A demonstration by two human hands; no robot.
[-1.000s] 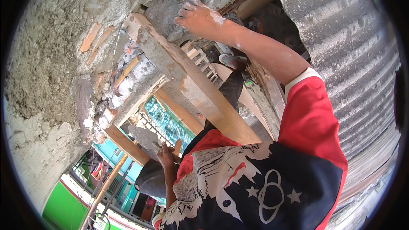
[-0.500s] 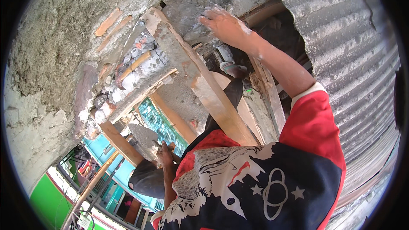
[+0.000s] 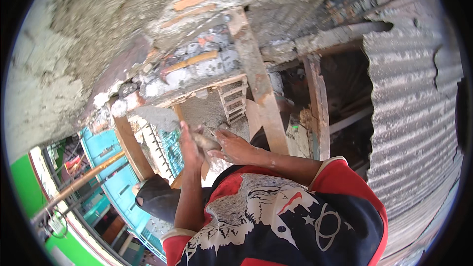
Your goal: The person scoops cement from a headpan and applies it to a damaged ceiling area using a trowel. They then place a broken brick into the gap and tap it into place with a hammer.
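Rough, patched masonry borders the work spot, with corrugated sheeting at right. Below the rubble ledge, in front of the person's torso, the left hand is closed around a trowel, blade pointing left. The right hand is just beside it; blur hides whether its fingers grip anything. A loose wrist could tip the blade and shed any mortar; jarring the ledge could dislodge the wooden-handled hammer lying there.

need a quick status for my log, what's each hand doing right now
Left hand: closed, holding the trowel.
Right hand: close to the left; open or gripping cannot be told, too blurred.
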